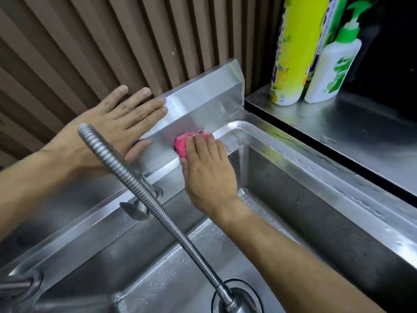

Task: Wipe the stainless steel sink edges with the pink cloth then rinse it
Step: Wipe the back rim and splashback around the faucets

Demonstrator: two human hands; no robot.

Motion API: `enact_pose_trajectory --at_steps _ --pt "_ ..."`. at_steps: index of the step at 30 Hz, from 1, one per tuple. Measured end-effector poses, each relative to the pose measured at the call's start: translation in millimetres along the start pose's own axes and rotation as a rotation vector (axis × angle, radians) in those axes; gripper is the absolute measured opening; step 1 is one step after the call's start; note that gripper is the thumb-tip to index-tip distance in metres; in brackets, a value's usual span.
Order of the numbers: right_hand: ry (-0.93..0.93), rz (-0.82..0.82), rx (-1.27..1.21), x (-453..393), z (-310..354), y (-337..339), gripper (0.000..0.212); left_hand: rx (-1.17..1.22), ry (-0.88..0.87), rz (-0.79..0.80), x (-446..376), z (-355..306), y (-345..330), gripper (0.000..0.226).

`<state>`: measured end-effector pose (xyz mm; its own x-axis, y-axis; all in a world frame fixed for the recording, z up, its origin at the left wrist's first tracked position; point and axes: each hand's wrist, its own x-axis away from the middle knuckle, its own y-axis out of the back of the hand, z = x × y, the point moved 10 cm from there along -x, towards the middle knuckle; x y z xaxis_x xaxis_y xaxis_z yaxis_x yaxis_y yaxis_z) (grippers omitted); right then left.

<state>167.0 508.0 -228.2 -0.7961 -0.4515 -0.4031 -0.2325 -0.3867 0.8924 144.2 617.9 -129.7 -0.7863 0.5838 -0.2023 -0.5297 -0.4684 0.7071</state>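
The stainless steel sink (293,159) fills the lower half of the view, its back edge running into a steel splashback (203,102). My right hand (207,170) presses a bunched pink cloth (182,144) against the back ledge near the far right corner; only part of the cloth shows past my fingers. My left hand (119,123) lies flat with fingers spread on the top of the splashback, holding nothing.
A flexible metal tap hose (140,188) arcs across the basin in front of my arms, ending over the drain (237,297). On a steel counter (361,136) to the right stand a yellow bottle (293,53) and a white pump bottle (334,66). Brown slatted wall (90,41) behind.
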Motion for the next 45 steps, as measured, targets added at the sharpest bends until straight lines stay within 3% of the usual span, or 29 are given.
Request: enact_pose_trajectory --at_steps 8,13,16,20,23,27,32,34,36,38,41,43,45 --pt "-0.251 0.147 0.315 -46 -78 -6 0.053 0.037 -0.166 0.101 -57 -7 -11 0.072" --pt "-0.256 0.114 0.328 -60 -96 -1 0.043 0.048 -0.165 0.113 -68 -14 -11 0.073" --pt "-0.380 0.026 0.314 -61 -100 10 0.034 0.045 -0.151 0.105 -69 -15 -11 0.074" --pt "-0.520 -0.086 0.095 -62 -115 19 0.021 0.043 -0.153 0.106 -69 -17 -11 0.075" --pt "-0.699 -0.314 -0.347 -40 -128 36 0.035 0.030 -0.159 0.107 -68 -16 -11 0.075" --pt "-0.578 -0.454 -0.800 -35 -60 42 0.050 0.040 -0.167 0.090 -68 -17 -10 0.075" --pt "-0.821 -0.540 -0.811 -69 -102 16 0.048 0.052 -0.173 0.049 -70 -19 -9 0.074" --pt "-0.866 -0.432 -0.734 -80 -128 18 0.048 0.063 -0.175 0.047 -71 -19 -9 0.074" --pt "-0.812 -0.276 -0.560 -77 -132 26 0.049 0.070 -0.179 0.051 -70 -19 -9 0.074" --pt "-0.678 -0.244 -0.409 -55 -116 36 0.044 0.076 -0.176 0.046 -69 -18 -8 0.074" --pt "-0.317 -0.177 -0.295 -15 -39 28 0.023 0.078 -0.189 0.043 -70 -19 -7 0.074" --pt "-0.120 -0.068 -0.130 -1 -3 9 0.040 0.090 -0.189 0.045 -70 -19 -7 0.075" --pt "-0.102 0.052 0.113 -7 -21 1 0.059 0.102 -0.200 0.067 -71 -18 -7 0.075"
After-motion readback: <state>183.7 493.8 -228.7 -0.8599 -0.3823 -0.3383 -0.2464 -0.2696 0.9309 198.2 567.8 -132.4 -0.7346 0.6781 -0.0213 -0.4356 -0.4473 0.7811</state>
